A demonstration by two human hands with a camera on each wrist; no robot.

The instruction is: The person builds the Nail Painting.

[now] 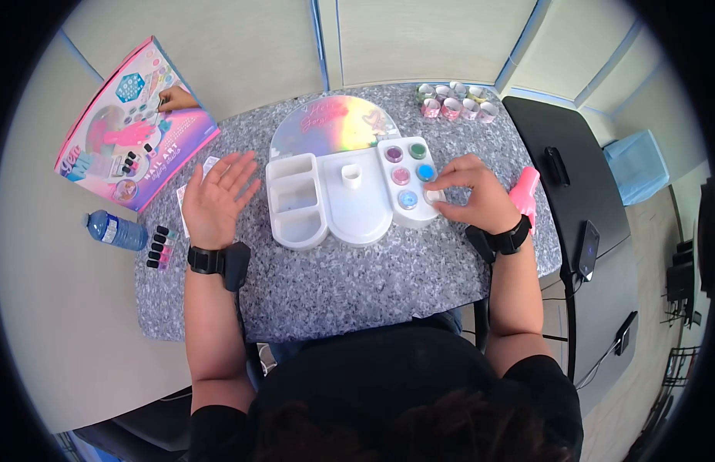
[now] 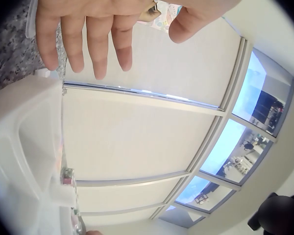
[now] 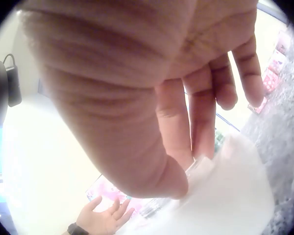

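My right hand (image 1: 481, 192) pinches a small whitish pot (image 1: 434, 196) between thumb and fingers, at the front right slot of a white plastic nail art stand (image 1: 360, 219). In the right wrist view the thumb (image 3: 171, 181) and fingertips meet at the pot's clear edge. The stand's right part also bears purple (image 1: 394, 155), green (image 1: 417, 151), pink (image 1: 401, 176), blue (image 1: 425, 172) and light blue (image 1: 407, 199) pots. Left of the stand, my left hand (image 1: 219, 200) is raised, palm up with spread fingers, holding nothing.
A nail art box (image 1: 138, 127) stands at the back left. Near it are a water bottle (image 1: 115, 230), nail polish bottles (image 1: 160, 248) and a sheet partly behind the left hand. Patterned rolls (image 1: 458, 104) stand back right; a pink model hand (image 1: 525, 192) lies beside my right wrist.
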